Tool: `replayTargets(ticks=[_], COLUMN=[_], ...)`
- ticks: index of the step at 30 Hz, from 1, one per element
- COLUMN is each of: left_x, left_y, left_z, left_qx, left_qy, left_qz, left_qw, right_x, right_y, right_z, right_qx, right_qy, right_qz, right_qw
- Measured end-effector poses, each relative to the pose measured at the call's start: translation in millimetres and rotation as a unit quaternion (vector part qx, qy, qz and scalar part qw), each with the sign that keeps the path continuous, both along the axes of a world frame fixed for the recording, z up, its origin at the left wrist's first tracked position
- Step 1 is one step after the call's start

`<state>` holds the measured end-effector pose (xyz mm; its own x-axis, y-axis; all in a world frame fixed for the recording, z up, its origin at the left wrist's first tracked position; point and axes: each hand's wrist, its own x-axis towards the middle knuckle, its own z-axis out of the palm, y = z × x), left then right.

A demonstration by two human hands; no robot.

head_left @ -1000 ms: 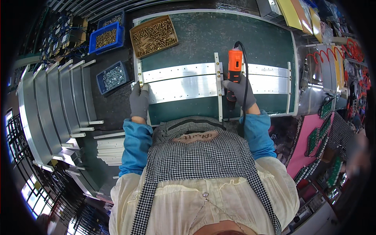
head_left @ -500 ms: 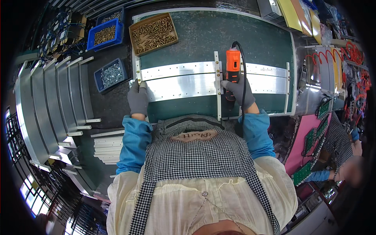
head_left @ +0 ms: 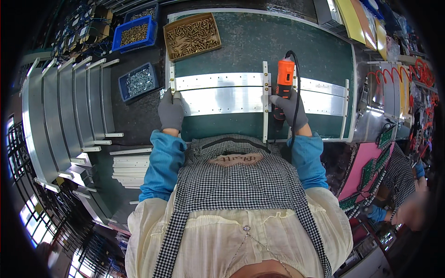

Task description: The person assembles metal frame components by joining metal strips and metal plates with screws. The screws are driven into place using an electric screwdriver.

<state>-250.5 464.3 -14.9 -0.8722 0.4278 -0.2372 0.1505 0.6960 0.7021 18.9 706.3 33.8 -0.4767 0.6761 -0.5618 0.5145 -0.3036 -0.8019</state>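
Grey gloves cover both hands. My left hand is at the left end of a shiny metal panel, its thumb and fingers closed about the near end of a white strip there. My right hand is wrapped round an orange and black electric screwdriver, which lies across the panel beside a second white strip. Brass-coloured screws show in the strips. The screwdriver's black cord loops down over my right hand, and its tip is hard to make out.
A cardboard box of brass-coloured screws stands behind the panel. Blue bins of small hardware sit at the left, near a row of grey metal panels. White strips are stacked at near left. At far right is another person.
The whole scene has shifted slightly to the right in the view. Both hands keep about the same places against the panel, and the screwdriver stays in my right hand.
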Motion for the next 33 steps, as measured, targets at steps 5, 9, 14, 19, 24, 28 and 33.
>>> replayTargets(ticks=[5, 9, 14, 19, 24, 28, 33], left_x=[1.4, 0.3, -1.7, 0.3, 0.9, 2.3, 3.2], left_y=[3.3, -0.6, -1.6, 1.0, 2.8, 5.4, 5.0], left_z=[6.7, 0.5, -2.8, 5.6, 2.1, 6.9, 4.9], left_qx=[0.05, 0.065, 0.023, 0.012, -0.012, -0.02, -0.02], left_qy=[-0.032, -0.036, -0.015, -0.011, 0.005, 0.013, 0.029], left_qz=[0.013, 0.019, 0.009, 0.005, 0.009, 0.003, 0.006], left_qw=[0.998, 0.997, 1.0, 1.0, 1.0, 1.0, 0.999], right_x=[0.9, 1.2, 2.6, 3.8, 1.8, 3.5, 4.8], right_y=[0.0, -1.5, -0.5, 0.8, 1.3, 2.2, 2.4], right_z=[-3.0, -1.2, -4.6, -7.6, 1.3, -2.5, -7.6], right_qx=[0.005, -0.003, 0.026, 0.023, 0.013, 0.007, 0.012], right_qy=[0.011, 0.022, 0.014, 0.014, -0.014, 0.004, 0.001], right_qz=[-0.008, -0.013, 0.0, 0.006, 0.013, 0.018, 0.014], right_qw=[1.0, 1.0, 1.0, 1.0, 1.0, 1.0, 1.0])
